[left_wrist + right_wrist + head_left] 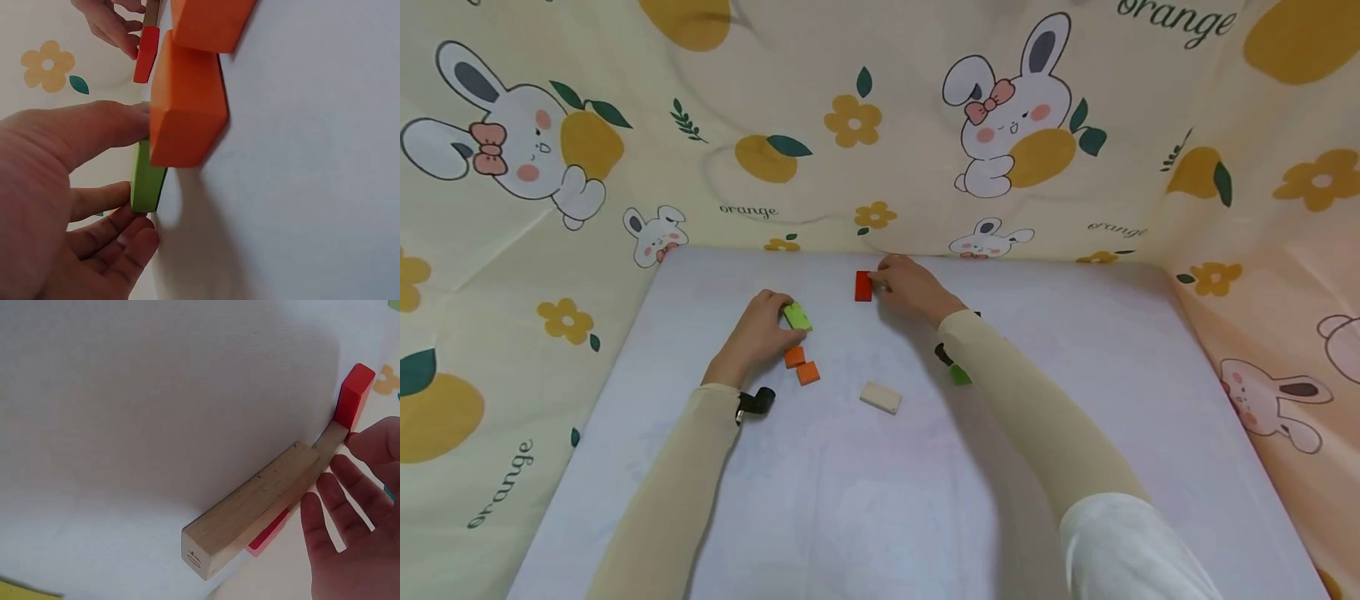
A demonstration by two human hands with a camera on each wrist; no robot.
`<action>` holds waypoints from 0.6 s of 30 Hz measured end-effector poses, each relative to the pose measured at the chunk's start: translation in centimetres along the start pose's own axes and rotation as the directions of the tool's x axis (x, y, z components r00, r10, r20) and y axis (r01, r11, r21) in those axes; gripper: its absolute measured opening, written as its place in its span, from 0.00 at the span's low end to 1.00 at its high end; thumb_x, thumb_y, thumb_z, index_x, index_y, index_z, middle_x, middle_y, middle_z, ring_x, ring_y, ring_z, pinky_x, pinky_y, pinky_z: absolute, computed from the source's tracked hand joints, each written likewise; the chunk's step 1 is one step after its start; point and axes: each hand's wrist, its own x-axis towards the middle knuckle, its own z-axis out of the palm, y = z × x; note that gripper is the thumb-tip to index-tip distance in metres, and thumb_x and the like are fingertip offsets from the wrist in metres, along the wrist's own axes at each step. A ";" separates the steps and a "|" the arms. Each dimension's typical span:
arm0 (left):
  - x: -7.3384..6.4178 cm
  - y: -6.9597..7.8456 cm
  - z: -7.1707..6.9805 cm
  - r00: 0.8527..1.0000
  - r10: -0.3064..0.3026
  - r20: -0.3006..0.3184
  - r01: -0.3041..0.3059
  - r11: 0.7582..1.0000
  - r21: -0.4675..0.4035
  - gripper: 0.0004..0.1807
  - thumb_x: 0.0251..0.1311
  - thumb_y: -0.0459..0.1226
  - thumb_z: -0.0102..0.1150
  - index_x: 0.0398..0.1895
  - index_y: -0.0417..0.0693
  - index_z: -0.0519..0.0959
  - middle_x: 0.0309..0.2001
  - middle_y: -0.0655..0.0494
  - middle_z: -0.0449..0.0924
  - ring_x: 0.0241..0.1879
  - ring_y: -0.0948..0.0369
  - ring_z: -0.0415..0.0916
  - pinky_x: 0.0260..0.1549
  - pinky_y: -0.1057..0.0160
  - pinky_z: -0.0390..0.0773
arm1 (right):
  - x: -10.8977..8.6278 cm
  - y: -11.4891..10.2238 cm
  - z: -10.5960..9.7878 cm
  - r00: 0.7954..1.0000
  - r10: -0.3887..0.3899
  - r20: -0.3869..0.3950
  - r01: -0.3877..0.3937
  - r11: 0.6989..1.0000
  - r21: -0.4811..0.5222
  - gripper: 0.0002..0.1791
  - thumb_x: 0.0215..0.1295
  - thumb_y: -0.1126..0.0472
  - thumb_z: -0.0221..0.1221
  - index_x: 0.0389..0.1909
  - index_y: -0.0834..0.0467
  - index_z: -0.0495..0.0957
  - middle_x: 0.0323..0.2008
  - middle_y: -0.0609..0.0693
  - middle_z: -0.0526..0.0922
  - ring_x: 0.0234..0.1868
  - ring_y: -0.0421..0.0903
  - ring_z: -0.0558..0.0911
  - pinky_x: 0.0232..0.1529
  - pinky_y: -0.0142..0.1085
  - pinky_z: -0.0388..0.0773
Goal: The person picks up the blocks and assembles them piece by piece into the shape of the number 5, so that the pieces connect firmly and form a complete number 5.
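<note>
My left hand pinches a light green block between thumb and fingers, at the table's left. Two orange blocks lie just nearer than it; in the left wrist view an orange block partly hides the green one. At the far edge, my right hand is beside a red block. In the right wrist view, its fairly straight fingers touch or nearly touch a wooden bar adjoining the red block. A longer wooden bar lies alongside, partly covering a red piece.
A pale wooden block lies mid-table. The right sleeve partly hides a green block. A yellow piece shows at the right wrist view's lower left corner. Printed cloth walls the back and sides of the white tabletop.
</note>
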 end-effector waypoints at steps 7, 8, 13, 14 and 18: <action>-0.1 0.5 0.0 1.000 0.000 0.021 0.000 1.000 0.006 0.38 0.65 0.42 0.74 0.72 0.32 0.73 0.64 0.37 0.71 0.58 0.44 0.72 0.65 0.44 0.74 | 0.0 0.0 0.0 1.000 0.008 0.007 -0.008 1.000 -0.010 0.26 0.79 0.66 0.56 0.75 0.59 0.76 0.68 0.57 0.76 0.70 0.54 0.72 0.75 0.45 0.66; 0.0 0.7 0.0 1.000 0.002 0.023 -0.002 1.000 0.009 0.38 0.64 0.43 0.74 0.72 0.32 0.73 0.63 0.38 0.71 0.57 0.44 0.72 0.64 0.45 0.75 | 0.0 0.0 -0.1 1.000 0.010 0.008 -0.010 1.000 -0.010 0.26 0.79 0.66 0.56 0.75 0.58 0.76 0.69 0.57 0.76 0.70 0.54 0.72 0.75 0.45 0.66; 0.4 1.2 0.0 0.999 0.007 0.039 -0.007 1.000 0.024 0.37 0.64 0.43 0.74 0.72 0.34 0.73 0.62 0.40 0.71 0.55 0.46 0.72 0.63 0.46 0.75 | 0.2 0.1 -0.2 1.000 0.020 0.019 -0.020 0.999 -0.025 0.26 0.80 0.65 0.56 0.76 0.57 0.76 0.70 0.57 0.75 0.72 0.54 0.71 0.75 0.46 0.66; 0.4 1.3 0.0 0.999 0.007 0.043 -0.008 1.000 0.024 0.37 0.64 0.43 0.74 0.72 0.34 0.73 0.62 0.41 0.71 0.55 0.47 0.72 0.62 0.47 0.76 | 0.2 0.1 -0.2 1.000 0.023 0.021 -0.022 0.999 -0.023 0.26 0.80 0.65 0.57 0.76 0.56 0.76 0.70 0.56 0.75 0.72 0.54 0.71 0.75 0.45 0.66; 0.7 2.1 0.0 0.997 0.028 0.066 -0.030 0.999 0.035 0.36 0.63 0.42 0.73 0.71 0.34 0.74 0.62 0.41 0.71 0.54 0.47 0.71 0.60 0.48 0.76 | 0.1 0.2 -0.1 0.999 0.027 0.029 -0.027 0.999 -0.026 0.26 0.81 0.64 0.58 0.77 0.56 0.75 0.71 0.56 0.75 0.72 0.54 0.70 0.75 0.45 0.66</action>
